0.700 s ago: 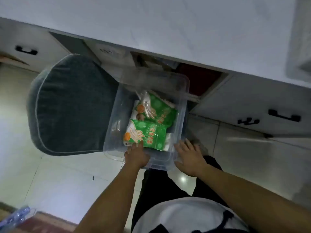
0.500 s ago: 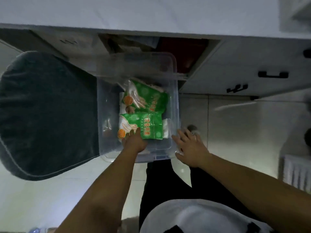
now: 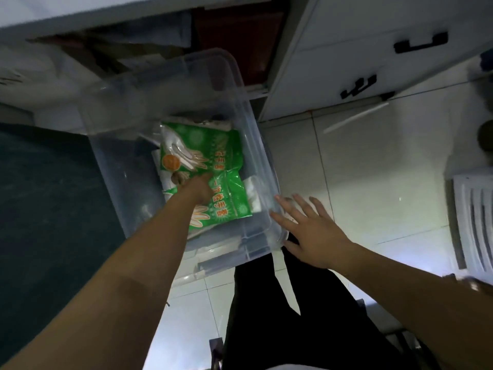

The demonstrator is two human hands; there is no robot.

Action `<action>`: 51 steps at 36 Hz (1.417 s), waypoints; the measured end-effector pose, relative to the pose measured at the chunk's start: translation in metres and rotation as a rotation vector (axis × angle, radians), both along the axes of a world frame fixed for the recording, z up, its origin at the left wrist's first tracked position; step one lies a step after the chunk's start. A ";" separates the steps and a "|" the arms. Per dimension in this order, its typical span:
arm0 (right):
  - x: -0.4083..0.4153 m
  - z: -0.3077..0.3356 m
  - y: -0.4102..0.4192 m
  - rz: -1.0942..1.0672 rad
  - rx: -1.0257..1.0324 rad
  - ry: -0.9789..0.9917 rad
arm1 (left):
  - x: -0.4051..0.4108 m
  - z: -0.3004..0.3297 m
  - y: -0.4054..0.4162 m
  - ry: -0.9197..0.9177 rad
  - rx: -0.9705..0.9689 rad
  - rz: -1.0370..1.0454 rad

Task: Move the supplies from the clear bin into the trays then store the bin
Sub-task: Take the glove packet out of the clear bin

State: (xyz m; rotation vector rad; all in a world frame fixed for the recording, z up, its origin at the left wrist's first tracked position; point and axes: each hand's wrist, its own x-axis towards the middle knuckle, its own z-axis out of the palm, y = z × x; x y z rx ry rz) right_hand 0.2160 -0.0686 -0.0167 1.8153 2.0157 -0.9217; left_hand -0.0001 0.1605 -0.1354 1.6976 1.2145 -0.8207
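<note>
Two green glove packs in clear bin (image 3: 256,145): far pack (image 3: 213,145) lies flat w/ orange disc and printed glove art; near pack (image 3: 229,201) overlaps its near edge. White paper/plastic items under and beside both, not identifiable.

Bin: sits on tiled floor (image 3: 360,182), its far rim at the open cupboard (image 3: 234,30) under the desk (image 3: 66,12). Lid off.

Left hand (image 3: 196,186): inside bin, on the near pack where the two packs meet; fingers point into bin, grip hidden by back of hand, cannot tell if pinching.

Right hand (image 3: 309,228): outside bin at its near right corner, fingers spread and straight, fingertips touching rim/wall; holds nothing.

Surroundings: dark green cushion (image 3: 48,209) directly left of bin, touching or nearly so. White drawer fronts w/ black handles (image 3: 420,44) to right of cupboard. White rod-like item (image 3: 354,117) on floor near drawers, well apart from bin. White slatted item (image 3: 474,222) at far right edge. Person's dark trousers (image 3: 280,316) just below bin's near wall.
</note>
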 end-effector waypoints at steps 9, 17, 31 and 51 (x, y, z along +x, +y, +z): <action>0.001 0.005 0.002 0.002 -0.062 -0.012 | -0.008 0.022 0.012 -0.037 0.052 -0.087; 0.003 0.051 0.027 -0.195 -0.113 0.119 | -0.026 0.090 -0.001 -0.219 0.158 0.048; 0.025 0.171 0.065 -0.887 0.098 0.820 | -0.009 0.279 -0.065 -0.802 0.186 1.075; 0.084 0.215 0.049 -0.771 -0.186 1.276 | 0.030 0.350 -0.174 -1.036 0.054 1.453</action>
